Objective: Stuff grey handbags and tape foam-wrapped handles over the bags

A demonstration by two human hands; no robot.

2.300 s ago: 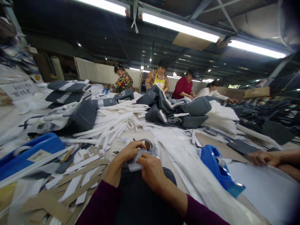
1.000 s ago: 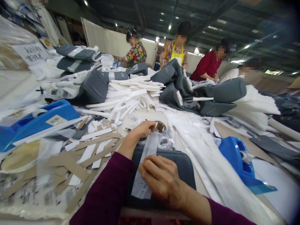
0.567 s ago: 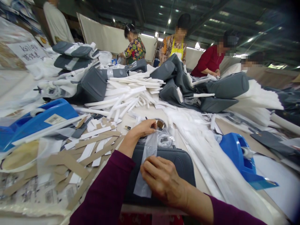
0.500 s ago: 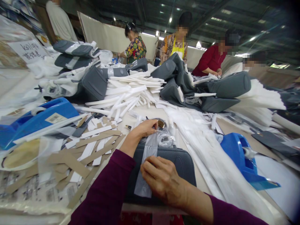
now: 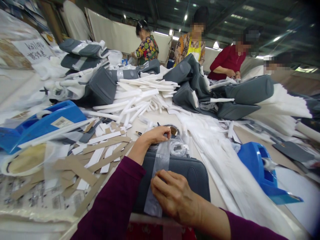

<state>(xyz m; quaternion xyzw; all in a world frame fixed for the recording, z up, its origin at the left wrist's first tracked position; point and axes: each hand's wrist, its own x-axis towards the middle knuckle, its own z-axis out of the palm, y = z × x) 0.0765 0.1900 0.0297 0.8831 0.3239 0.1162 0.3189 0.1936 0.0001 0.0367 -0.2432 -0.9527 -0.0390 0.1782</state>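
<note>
a dark grey, smooth-faced bag (image 5: 185, 173) lies on the beige bench (image 5: 214, 191), a translucent plastic strip (image 5: 162, 160) running down it. the left hand (image 5: 155, 135) bunches its fingers at the strip's top; the right hand (image 5: 177, 196) curls its fingers over the lower part. whether either pinches plastic cannot be told. uneven pressure could crease the strip; a sideways pull could skew it.

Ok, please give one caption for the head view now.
Two bare hands on a translucent plastic strip across a dark grey fabric bag.
</note>
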